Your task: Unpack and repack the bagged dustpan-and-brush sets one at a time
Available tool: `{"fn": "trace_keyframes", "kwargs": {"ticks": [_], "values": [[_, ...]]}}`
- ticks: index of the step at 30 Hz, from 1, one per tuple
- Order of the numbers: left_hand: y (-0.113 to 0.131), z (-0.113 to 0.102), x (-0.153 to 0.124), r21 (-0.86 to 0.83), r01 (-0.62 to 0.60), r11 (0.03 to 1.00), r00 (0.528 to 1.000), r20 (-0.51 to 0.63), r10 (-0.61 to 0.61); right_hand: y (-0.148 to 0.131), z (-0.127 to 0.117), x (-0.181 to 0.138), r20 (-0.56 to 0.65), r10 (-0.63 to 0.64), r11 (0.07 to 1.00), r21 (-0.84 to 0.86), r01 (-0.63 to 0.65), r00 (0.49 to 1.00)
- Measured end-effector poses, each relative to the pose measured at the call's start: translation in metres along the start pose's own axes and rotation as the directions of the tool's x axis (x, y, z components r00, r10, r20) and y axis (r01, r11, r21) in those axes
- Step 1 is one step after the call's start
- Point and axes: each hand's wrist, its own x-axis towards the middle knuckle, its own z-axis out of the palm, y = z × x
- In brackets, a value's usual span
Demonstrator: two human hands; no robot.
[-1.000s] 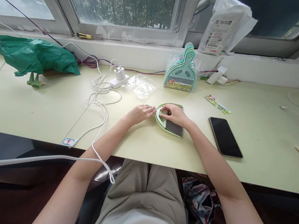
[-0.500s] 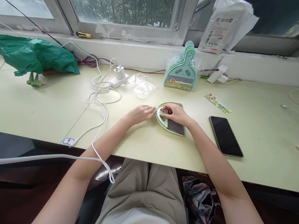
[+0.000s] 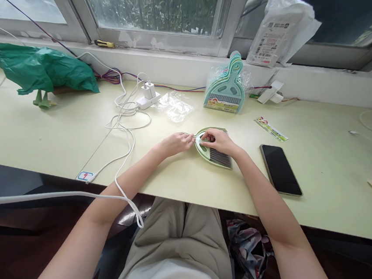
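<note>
A small light-green hand brush (image 3: 220, 158) with dark bristles lies in a matching green dustpan (image 3: 217, 129) on the table. My left hand (image 3: 180, 143) is closed around the handle end, which its fingers largely cover; whether it grips one handle or both I cannot tell. From the other side, my right hand (image 3: 219, 142) reaches over the brush, thumb and fingers closed on the brush head near its oval holes. Behind stands a stack of wrapped dustpan-and-brush sets (image 3: 226, 88). A printed label strip (image 3: 271, 129) lies to the right, crumpled clear plastic (image 3: 176, 105) to the back left.
A black phone (image 3: 281, 169) lies right of my right arm. White cables (image 3: 119, 120) run from chargers on a power strip (image 3: 148, 100) across the left side, one crossing my left forearm. A green plastic bag (image 3: 41, 69) sits at far left.
The brush has shifted slightly right, its bristle ends now reaching a little farther past the dustpan's edge. My left fingers have curled in slightly; my right hand stays on the brush.
</note>
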Motion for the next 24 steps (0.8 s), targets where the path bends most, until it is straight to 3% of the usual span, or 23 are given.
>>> {"fn": "trace_keyframes", "kwargs": {"ticks": [6, 15, 24], "values": [[0.000, 0.002, 0.001, -0.001, -0.028, 1.000, 1.000, -0.014, 0.028, 0.003, 0.001, 0.000, 0.006, -0.018, 1.000, -0.011, 0.018, 1.000], [-0.001, 0.006, -0.001, -0.131, 0.029, 0.991, 0.995, -0.090, -0.041, 0.003, 0.002, 0.001, -0.005, -0.037, 0.998, -0.045, 0.037, 0.999], [-0.006, 0.018, -0.003, -0.411, 0.116, 0.904, 0.967, -0.162, -0.197, -0.011, -0.004, -0.004, -0.051, -0.009, 0.978, -0.209, -0.002, 0.999]]}}
